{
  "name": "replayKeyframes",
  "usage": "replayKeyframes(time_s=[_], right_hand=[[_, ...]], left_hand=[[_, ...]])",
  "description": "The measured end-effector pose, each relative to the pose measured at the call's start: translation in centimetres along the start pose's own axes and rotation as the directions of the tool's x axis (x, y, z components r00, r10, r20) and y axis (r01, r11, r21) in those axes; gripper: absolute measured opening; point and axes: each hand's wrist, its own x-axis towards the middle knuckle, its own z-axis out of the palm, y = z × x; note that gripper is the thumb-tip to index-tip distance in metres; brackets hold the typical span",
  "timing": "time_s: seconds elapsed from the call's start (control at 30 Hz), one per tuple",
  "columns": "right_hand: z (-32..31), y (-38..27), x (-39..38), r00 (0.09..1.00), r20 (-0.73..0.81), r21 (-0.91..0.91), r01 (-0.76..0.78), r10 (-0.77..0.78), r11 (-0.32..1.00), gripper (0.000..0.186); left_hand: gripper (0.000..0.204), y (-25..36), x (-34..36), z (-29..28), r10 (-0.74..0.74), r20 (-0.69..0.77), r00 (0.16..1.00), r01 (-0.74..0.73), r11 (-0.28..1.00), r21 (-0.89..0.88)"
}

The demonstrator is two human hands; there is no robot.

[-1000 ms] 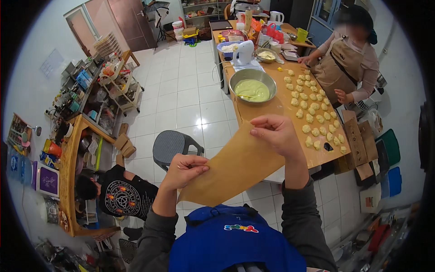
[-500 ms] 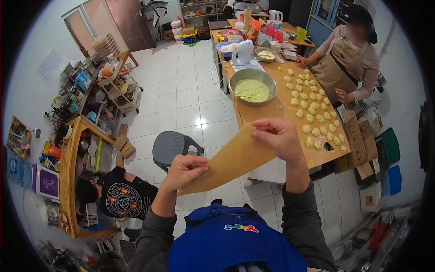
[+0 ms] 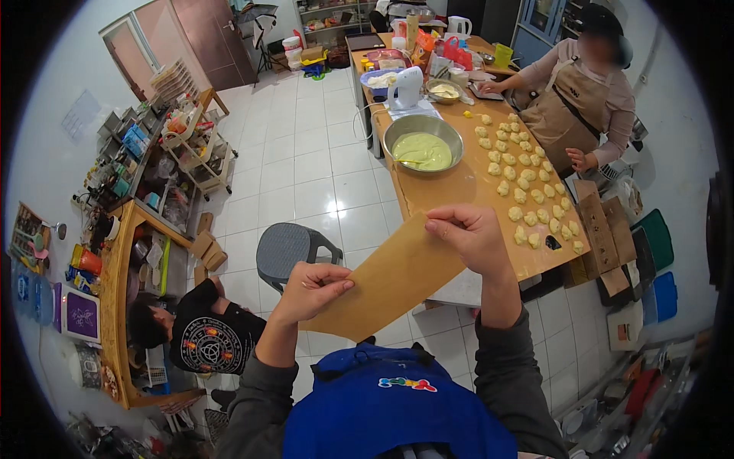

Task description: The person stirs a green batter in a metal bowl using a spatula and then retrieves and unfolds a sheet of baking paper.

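A sheet of brown baking paper (image 3: 390, 283) is stretched at a slant between my two hands, above the floor in front of my blue apron (image 3: 397, 398). My left hand (image 3: 312, 292) pinches its left edge between thumb and fingers. Higher up and to the right, my right hand (image 3: 466, 236) pinches the upper corner, near the wooden table's front end. On the table (image 3: 478, 203), a metal bowl (image 3: 394, 153) of pale green batter with a utensil in it stands beyond the paper. Many dough lumps (image 3: 527, 174) lie in rows to the right.
A co-worker (image 3: 581, 99) stands at the table's right side, one hand by a small scale (image 3: 487, 93). Another person in a black shirt (image 3: 214, 329) crouches by the left shelf. A grey stool (image 3: 287, 252) is left of the table. Cardboard boxes (image 3: 604, 229) stand at right.
The paper now faces me flatter and shows more of its surface; both hands keep their pinch. The co-worker's hand has reached to the scale. The crouching person has shifted slightly.
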Motion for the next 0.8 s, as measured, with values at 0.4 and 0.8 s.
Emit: replayKeyframes(time_s=[0.4, 0.8], right_hand=[[0.4, -0.2, -0.5, 1.0, -0.021, -0.043, -0.004, 0.003, 0.999, 0.016], [4.0, -0.3, -1.8, 0.964, 0.047, -0.365, 0.262, -0.263, 0.893, 0.008]], left_hand=[[0.013, -0.3, -0.3, -0.1, 0.004, 0.006, 1.0, -0.004, 1.0, 0.004], [0.024, 0.4, -0.3, 0.9, 0.15, -0.006, 0.989, -0.144, 0.961, 0.237]])
